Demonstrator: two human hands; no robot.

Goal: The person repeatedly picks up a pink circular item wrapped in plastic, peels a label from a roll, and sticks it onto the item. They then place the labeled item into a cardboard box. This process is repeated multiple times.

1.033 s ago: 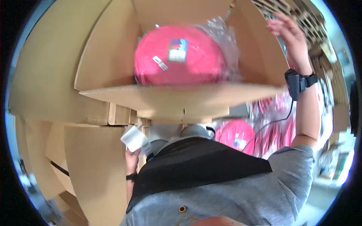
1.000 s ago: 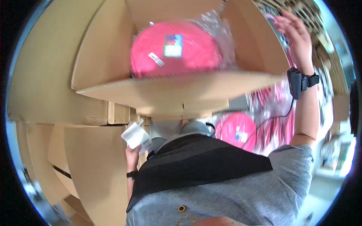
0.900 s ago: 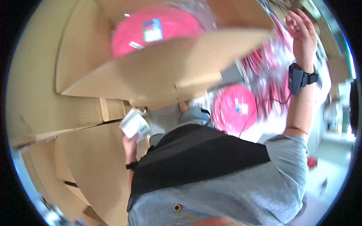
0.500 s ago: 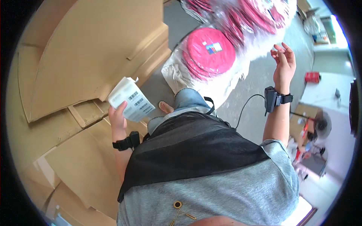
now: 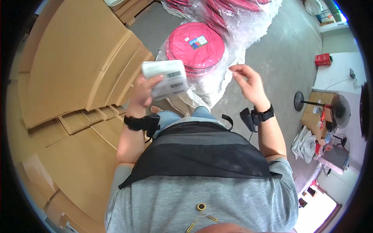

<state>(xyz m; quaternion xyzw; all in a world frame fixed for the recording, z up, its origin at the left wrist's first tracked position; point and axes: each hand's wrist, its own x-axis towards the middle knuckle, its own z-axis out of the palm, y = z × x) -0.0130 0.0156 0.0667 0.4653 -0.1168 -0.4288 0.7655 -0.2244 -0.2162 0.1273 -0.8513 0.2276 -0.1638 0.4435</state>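
My left hand [image 5: 144,90] is closed on a stack of white barcode labels [image 5: 168,82], thumb on top. The stack is slightly blurred, and it is held in front of my body. Just beyond it lies a pile of round pink fabric pieces [image 5: 210,52] in clear plastic, with a small coloured label on the top one. My right hand [image 5: 251,83] hovers to the right of the pile, its fingers partly bent and the thumb apart. Nothing shows between its fingers.
Large flat cardboard sheets [image 5: 66,58] lean and stack along my left side. More plastic-wrapped pink pieces [image 5: 237,6] lie at the far side on white sheeting [image 5: 217,87]. At the right are a standing fan [image 5: 340,111], a cardboard box [image 5: 311,112] and a red container [image 5: 323,59].
My left hand has brought the label stack rightward and up, in front of the pink pile. The right hand has come inward from the right, and the view has shifted.
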